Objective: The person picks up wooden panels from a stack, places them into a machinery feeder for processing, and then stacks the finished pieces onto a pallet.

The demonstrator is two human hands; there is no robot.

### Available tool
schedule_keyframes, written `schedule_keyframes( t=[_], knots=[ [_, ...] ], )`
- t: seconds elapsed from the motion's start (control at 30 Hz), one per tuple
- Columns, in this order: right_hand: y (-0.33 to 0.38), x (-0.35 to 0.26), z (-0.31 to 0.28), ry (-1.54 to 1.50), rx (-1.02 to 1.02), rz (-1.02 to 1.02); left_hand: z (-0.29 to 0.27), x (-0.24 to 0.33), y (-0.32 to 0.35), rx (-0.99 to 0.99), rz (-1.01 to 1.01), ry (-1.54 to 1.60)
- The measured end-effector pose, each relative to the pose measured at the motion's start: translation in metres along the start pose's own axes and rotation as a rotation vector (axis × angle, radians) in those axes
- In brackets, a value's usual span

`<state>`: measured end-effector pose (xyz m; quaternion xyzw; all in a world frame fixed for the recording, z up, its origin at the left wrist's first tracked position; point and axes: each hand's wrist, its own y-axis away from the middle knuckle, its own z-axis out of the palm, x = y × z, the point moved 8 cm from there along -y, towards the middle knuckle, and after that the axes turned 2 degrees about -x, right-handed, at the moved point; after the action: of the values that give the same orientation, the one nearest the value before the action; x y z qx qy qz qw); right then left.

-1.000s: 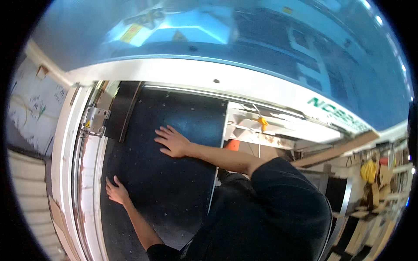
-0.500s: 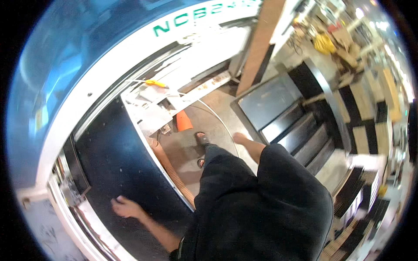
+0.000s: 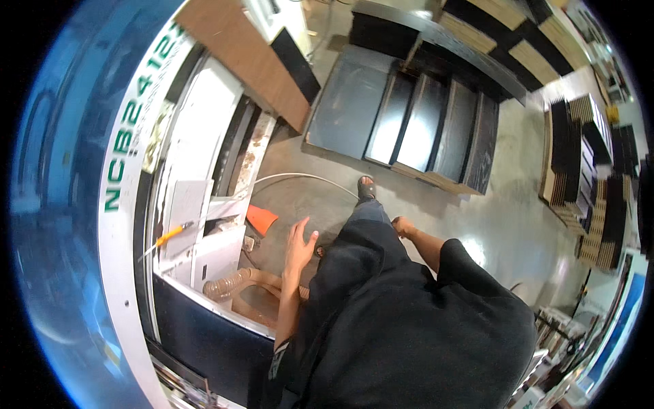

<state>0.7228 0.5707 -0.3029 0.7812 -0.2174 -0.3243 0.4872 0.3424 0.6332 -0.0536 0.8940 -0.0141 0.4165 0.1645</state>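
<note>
My left hand (image 3: 298, 249) is raised over the floor beside the machine, its thumb and fingers spread and nothing in it. Close by are an orange cone-shaped piece (image 3: 261, 219) and a ribbed brown hose (image 3: 228, 284), both apart from the hand. My right hand (image 3: 403, 227) hangs by my thigh with its fingers curled in, and no object shows in it. Nearest beyond it stands a low stack of dark panels (image 3: 351, 102). A yellow-handled tool (image 3: 174, 233) with a thin shaft lies on the white machine ledge (image 3: 187, 198).
The large blue and white machine (image 3: 112, 273) borders my left side, with a black panel (image 3: 204, 341) along its lower part. A brown board (image 3: 245, 58) leans at its far end. A pale cable (image 3: 300, 175) crosses the floor by my foot. Striped board stacks (image 3: 569, 157) stand at right.
My left hand has come off the black panel and now hangs in the air over the floor. My body has turned left and moved forward, bringing the dark panel stack ahead of me.
</note>
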Motion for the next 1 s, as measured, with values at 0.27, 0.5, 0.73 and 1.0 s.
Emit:
schedule_keyframes(
  t=[0.27,0.5,0.73,1.0],
  knots=[
    [-0.033,0.024,-0.096,-0.053,0.231,-0.114,0.086,-0.050,-0.094,-0.412,-0.276,-0.019],
    [-0.060,-0.038,-0.160,-0.567,0.082,0.054,0.114,-0.004,-0.186,-0.402,-0.465,0.118],
    [-0.176,-0.086,-0.128,-0.777,-0.035,-0.045,0.272,-0.176,-0.265,-0.391,-0.482,0.543],
    [-0.431,-0.033,-0.059,-1.534,0.165,0.338,0.513,-0.312,-0.447,-0.508,-0.961,0.611]
  ],
)
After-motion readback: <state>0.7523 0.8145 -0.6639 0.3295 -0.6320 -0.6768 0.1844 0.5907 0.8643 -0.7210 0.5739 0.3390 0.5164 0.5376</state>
